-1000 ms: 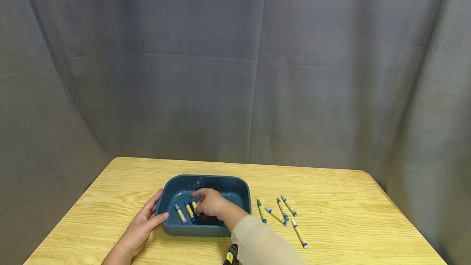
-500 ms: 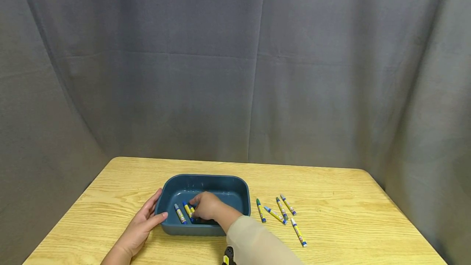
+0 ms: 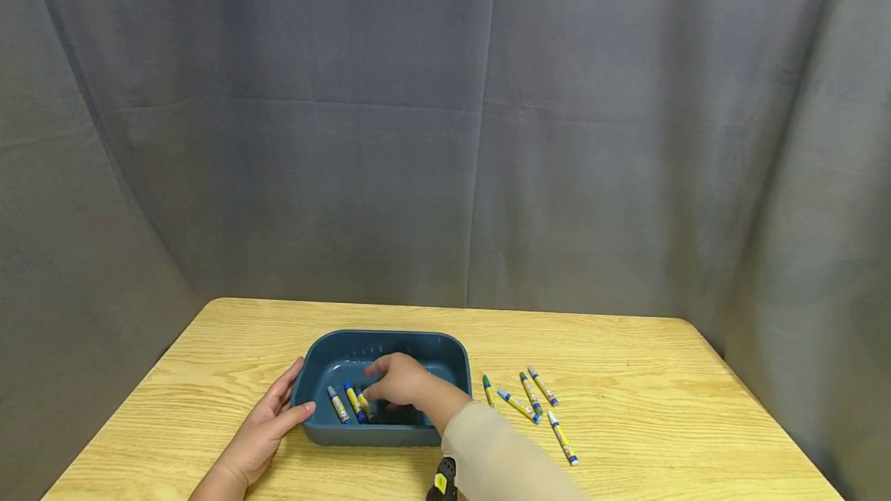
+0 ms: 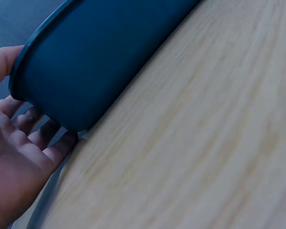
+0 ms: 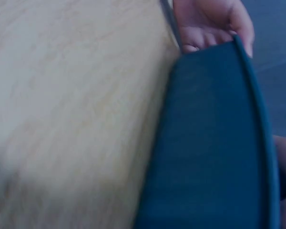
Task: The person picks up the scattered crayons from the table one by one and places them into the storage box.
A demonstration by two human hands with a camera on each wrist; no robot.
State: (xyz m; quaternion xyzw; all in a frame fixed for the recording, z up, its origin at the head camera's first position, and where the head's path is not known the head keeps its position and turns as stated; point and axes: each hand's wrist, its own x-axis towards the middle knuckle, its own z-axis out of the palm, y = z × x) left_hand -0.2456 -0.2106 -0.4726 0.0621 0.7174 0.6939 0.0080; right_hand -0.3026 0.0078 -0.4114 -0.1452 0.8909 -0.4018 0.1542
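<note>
The fingers of the right hand [image 3: 401, 379] stand apart, thumb below and forefinger above, inside the blue tub; they seem to hold nothing, though whether the thumb brushes the rightmost crayon [image 3: 365, 403] cannot be told. Half a second ago they were lower, over that crayon; now they are a little raised, and it lies beside the blue-tipped crayon [image 3: 353, 402] and the grey-tipped crayon [image 3: 339, 406]. So it looks laid in the row and let go. The left hand [image 3: 267, 417] grips the tub [image 3: 379, 435] at its left end, thumb over the rim and fingers curled against the outer wall. The tub sits left of centre on the worktop [image 3: 626, 400], nearer the left edge than the right. Five loose crayons [image 3: 562, 439] lie to its right, well short of the right edge.
</note>
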